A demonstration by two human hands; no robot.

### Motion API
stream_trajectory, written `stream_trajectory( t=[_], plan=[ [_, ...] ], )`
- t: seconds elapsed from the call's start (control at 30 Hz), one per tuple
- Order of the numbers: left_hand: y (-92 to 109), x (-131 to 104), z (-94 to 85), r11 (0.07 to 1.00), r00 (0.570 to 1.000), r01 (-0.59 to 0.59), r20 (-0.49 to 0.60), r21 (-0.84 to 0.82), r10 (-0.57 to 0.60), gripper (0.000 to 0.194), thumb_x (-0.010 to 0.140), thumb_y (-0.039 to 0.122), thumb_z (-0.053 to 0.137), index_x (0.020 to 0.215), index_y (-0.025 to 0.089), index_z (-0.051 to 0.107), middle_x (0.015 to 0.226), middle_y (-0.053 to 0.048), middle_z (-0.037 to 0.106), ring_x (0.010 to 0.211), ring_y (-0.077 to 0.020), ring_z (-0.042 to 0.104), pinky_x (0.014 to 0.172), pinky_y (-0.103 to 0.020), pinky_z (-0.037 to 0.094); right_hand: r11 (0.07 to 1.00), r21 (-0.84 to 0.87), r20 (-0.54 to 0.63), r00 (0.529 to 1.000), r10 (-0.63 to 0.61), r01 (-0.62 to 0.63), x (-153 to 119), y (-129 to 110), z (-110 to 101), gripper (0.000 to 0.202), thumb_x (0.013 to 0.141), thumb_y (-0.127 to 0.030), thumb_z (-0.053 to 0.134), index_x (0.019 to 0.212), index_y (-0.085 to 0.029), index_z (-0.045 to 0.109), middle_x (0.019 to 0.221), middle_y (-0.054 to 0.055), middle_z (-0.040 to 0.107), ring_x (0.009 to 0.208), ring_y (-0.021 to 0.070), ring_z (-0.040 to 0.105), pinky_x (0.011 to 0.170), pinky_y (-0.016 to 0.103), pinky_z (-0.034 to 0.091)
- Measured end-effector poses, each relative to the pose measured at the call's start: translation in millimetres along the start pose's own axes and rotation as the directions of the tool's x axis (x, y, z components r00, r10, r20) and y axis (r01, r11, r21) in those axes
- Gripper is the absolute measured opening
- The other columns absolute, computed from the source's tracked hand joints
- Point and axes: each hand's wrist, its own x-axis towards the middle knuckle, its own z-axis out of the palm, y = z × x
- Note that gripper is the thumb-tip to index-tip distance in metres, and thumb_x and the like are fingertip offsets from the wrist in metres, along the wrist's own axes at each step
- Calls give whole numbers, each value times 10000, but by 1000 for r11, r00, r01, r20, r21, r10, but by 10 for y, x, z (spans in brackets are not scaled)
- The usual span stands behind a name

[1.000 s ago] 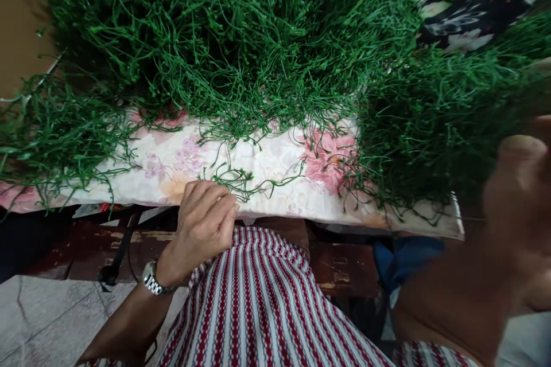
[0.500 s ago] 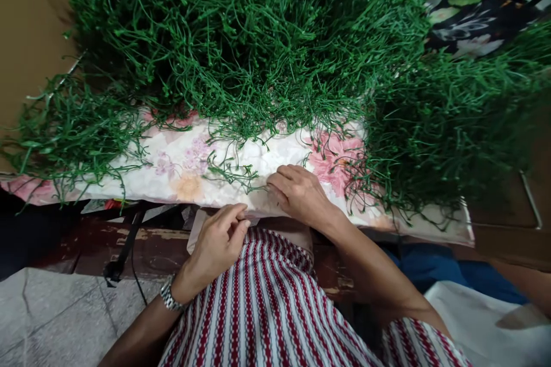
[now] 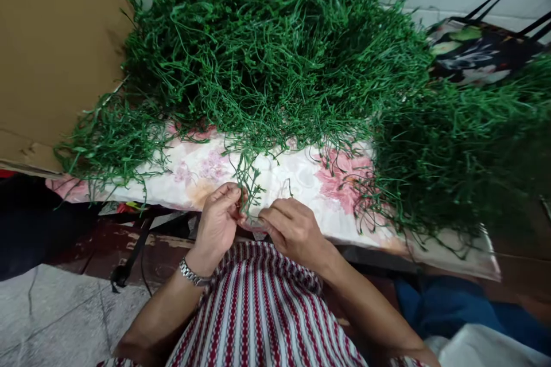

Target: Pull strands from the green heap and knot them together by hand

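Upright between the thumb and fingers of my left hand (image 3: 217, 221) is a small branching green sprig (image 3: 253, 188), artificial-looking, with tiny buds at its tips. My right hand (image 3: 296, 228) is closed in a pinch just right of the sprig's lower end; what lies between its fingertips is too small to make out. Both hands are over the front edge of a table covered with a flowered cloth (image 3: 279, 175). Behind them rises a large heap of similar green stems (image 3: 275, 57).
A smaller pile of green stems (image 3: 116, 149) lies at the left, beside a cardboard box (image 3: 55, 57). More stems (image 3: 439, 149) are heaped at the right. A dark floral bag (image 3: 482, 51) stands at the back right. One loose dark stem (image 3: 290, 186) lies beyond my right hand.
My left hand has risen to the table edge and taken hold of the green sprig that lay on the cloth. My right hand stays close by, still pinched. The view has shifted slightly.
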Motion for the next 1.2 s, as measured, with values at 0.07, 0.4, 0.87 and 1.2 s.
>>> stream_trajectory(
  t=[0.07,0.4,0.87,1.2],
  plan=[
    [32,-7,9,1000,1000,6,-14,15,-6,165,657,191,683,682,151,525,567,49,538,438,-49,444,419,-161,359,1000,-23,44,999,-18,19,-5,-61,26,154,874,-163,466,810,-151,605,676,27,553,598,131,463,577,264,379],
    [80,38,78,868,934,-321,-23,379,356,156,701,224,638,652,153,508,497,65,433,448,-48,377,438,-166,269,994,105,-81,996,37,-29,51,-158,-65,82,838,-194,537,888,-142,577,800,68,608,730,156,536,681,310,448],
    [-42,13,185,802,918,-391,128,452,376,154,772,273,604,715,168,507,558,42,527,483,-68,465,494,-177,373,963,245,-285,941,180,-109,29,-68,98,123,814,-203,553,926,-157,574,851,79,616,789,185,540,711,358,437],
    [-120,-51,143,940,946,-249,265,233,185,161,738,224,670,806,175,533,679,20,557,598,-75,511,538,-170,413,944,290,-235,944,231,-158,-39,20,15,61,821,-209,543,804,-156,567,752,56,583,734,168,510,686,334,405]
  ],
)
